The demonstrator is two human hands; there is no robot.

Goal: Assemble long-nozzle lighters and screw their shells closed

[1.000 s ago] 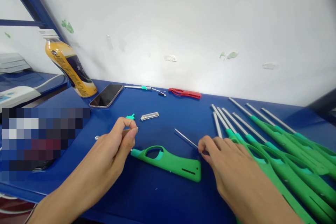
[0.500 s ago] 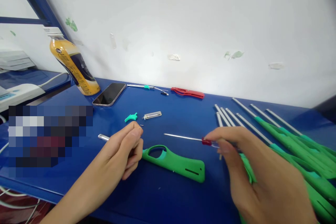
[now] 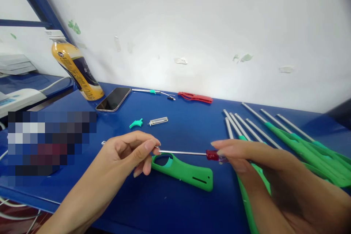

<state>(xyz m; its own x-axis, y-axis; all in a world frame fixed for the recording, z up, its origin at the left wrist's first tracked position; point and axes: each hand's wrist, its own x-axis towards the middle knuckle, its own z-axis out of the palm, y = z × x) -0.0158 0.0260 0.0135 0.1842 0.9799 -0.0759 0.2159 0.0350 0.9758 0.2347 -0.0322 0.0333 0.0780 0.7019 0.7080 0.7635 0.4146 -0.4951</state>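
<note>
Both hands meet over the middle of the frame, and the step in hand appears to be bringing the tip of a small screwdriver [image 3: 189,153] to the fingertips of the left hand [image 3: 128,157]. The right hand [image 3: 274,177], lower right, has its thumb and forefinger closed around the red and clear handle, with the shaft pointing left, nearly level. The left thumb and forefinger come close together at the shaft's tip; whether they pinch that tip, a tiny part or nothing I cannot tell. The other left fingers curl loosely below.

A green lighter body [image 3: 189,173] lies on the desk [image 3: 175,208] just under the shaft, at centre, its slotted end to the right and its left end partly hidden by the left fingers. Above the left hand lie a turquoise trigger piece [image 3: 136,123] and a clear tank [image 3: 159,121], near each other but apart. A red shell [image 3: 195,97] and a wired metal tube [image 3: 145,91] lie at upper centre, towards the wall; green lighters [image 3: 298,146] with metal barrels fill the right side.

In my judgement, the next move calls for a steady right grip and fine alignment at the tip, with the left fingertips placed lightly enough not to push the shaft aside.
</note>
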